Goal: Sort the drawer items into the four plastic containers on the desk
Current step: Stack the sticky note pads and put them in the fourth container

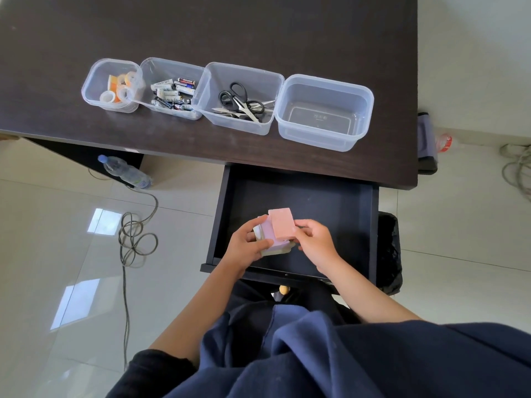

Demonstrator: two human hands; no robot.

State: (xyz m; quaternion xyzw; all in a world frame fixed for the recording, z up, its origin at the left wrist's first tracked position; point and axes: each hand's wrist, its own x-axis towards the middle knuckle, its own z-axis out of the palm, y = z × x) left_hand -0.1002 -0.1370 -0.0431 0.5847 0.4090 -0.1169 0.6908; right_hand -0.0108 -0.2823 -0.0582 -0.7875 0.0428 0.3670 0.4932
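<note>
Dark desk fills the upper frame, carrying four clear containers in a row: tape rolls, batteries, scissors, and an empty container at right. Below centre, over the open drawer, the left hand grips a stack of pads while the right hand fingers pinch a pink pad atop it.

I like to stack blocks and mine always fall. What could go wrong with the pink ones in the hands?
The left hand grips a small stack of pads while the right hand pinches one pink pad on top. That loose top pad might slide off into the open drawer. Lifting them to the empty container, an arm might bump the scissors container beside it.
</note>
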